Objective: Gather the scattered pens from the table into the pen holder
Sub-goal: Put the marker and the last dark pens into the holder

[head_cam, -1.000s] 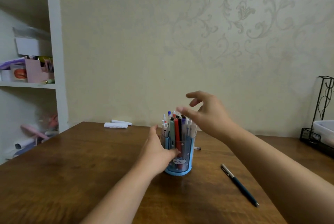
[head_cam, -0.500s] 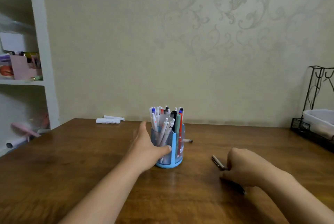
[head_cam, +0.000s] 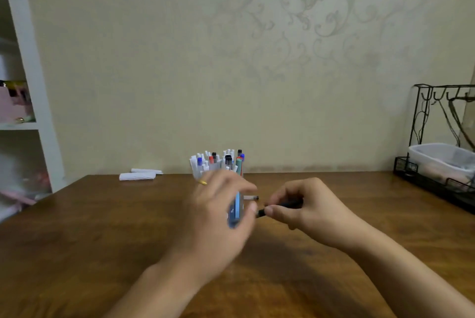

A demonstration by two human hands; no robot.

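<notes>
Head view: on the smooth, glossy brown wooden table point(head_cam: 102, 253), the right hand point(head_cam: 308, 212) pinches a slim dark pen point(head_cam: 280, 206) between curled fingers, just right of the holder. The left hand point(head_cam: 221, 215), blurred and wearing a yellow ring, wraps loosely round the blue cylindrical pen holder point(head_cam: 237, 208), packed with upright white, blue and red pens. Behind it a small pen point(head_cam: 250, 197) lies flat. Farther back lie white paper rolls point(head_cam: 137, 176); far right stands a black wire rack point(head_cam: 421, 176).

Bare forearms, gold ring point(head_cam: 203, 182) (left hand point(head_cam: 218, 215)).
</notes>
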